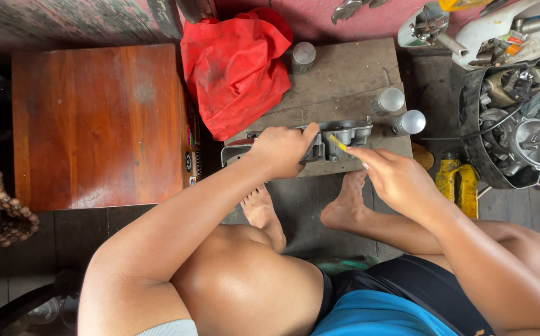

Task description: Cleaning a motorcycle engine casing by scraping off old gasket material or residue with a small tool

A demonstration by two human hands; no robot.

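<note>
Left hand (282, 149) is closed around a grey metal casting (335, 134), steadying it on a worn wooden board (344, 74). Right hand (394, 177) pinches a thin yellow tool (338, 144), its tip against the casting. Three metal cans (389, 99) stand on the board beside a red cloth (236, 68).

Both bare arms reach forward from the seated body, elbows bent over the raised knees. The left hand (282, 149) lies palm down, fingers curled in a firm grasp and thumb stretched out toward the right. The right hand (394, 177) sits just beside it, wrist angled inward, its thumb and forefinger pinched together at the tips, the other fingers loosely folded.
</note>
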